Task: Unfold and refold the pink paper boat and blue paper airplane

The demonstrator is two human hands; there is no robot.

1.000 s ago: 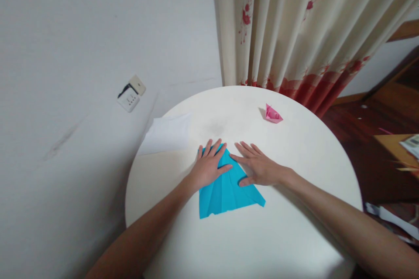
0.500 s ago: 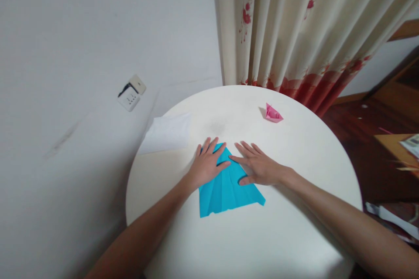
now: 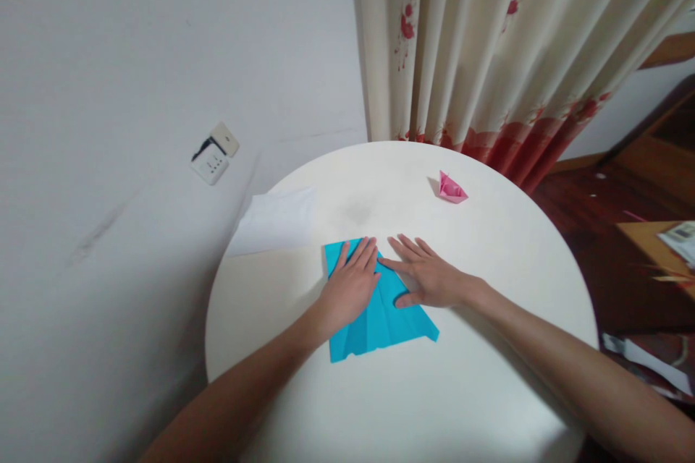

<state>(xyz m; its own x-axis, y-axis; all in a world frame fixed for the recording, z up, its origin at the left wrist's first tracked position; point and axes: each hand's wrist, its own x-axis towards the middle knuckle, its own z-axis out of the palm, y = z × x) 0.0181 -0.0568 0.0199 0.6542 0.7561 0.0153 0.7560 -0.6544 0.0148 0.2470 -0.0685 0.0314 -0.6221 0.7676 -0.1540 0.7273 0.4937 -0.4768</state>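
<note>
Blue paper (image 3: 380,322): folded, lies flat near the middle of the round white worktop (image 3: 489,391), a little left of centre; its narrow end points far, its wide end near.
Left hand (image 3: 350,286): flat, palm down on the left half of the paper, fingers together and stretched toward the far left corner; grip wide, nothing clasped.
Right hand (image 3: 428,276): flat, palm down on the right slope of the paper, fingers spread and pointing far-left, thumb on the blue; grip wide, nothing clasped.
Hands: fingertips nearly meet over the far end of the paper.
Worktop edges: the left rim runs close to the paper's left side; the near rim lies under both forearms; the far rim lies close to the curtain (image 3: 489,51); the right rim is well apart from the paper.
Open room: broad bare surface to the right of the paper and near it, and a strip far of it.
White sheet (image 3: 274,224): lies far-left, overhanging the rim, just beside the paper's far left corner.
Pink boat (image 3: 450,189): small folded paper piece, far-right, well apart from both hands.
Wall (image 3: 135,51): close along the left side, with a socket (image 3: 213,155) on it.
Floor (image 3: 597,217): dark wood, right of the worktop, with a wooden piece and papers at the right edge.
</note>
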